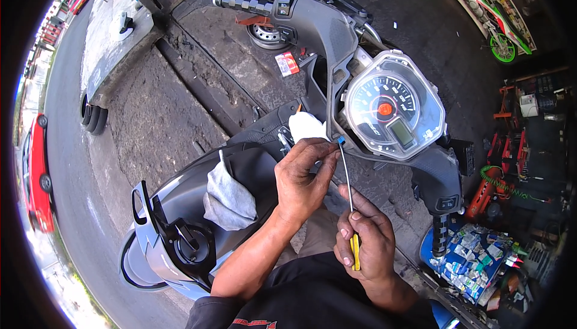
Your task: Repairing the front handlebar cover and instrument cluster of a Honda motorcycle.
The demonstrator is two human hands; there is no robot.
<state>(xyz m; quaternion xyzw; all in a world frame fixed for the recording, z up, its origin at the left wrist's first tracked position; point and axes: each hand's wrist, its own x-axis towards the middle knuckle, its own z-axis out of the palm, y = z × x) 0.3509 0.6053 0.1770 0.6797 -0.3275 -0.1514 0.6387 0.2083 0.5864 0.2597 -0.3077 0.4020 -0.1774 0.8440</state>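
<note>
My right hand is wrapped round the yellow and black handle of a thin screwdriver. Its long shaft slants up to a small blue piece beside the lower edge of the handlebar cover. Thumb and fingers of my left hand pinch together at that blue piece; its exact kind is too small to tell. Just beyond sits the scooter's speedometer unit, set in the grey handlebar cover. Behind my left fingers is a rounded white object, partly hidden.
A grey cloth lies on the dark scooter seat. To the right stands a blue drum topped with many small parts. A wheel rim and a red packet are on the ground. A green-wheeled motorbike stands far right.
</note>
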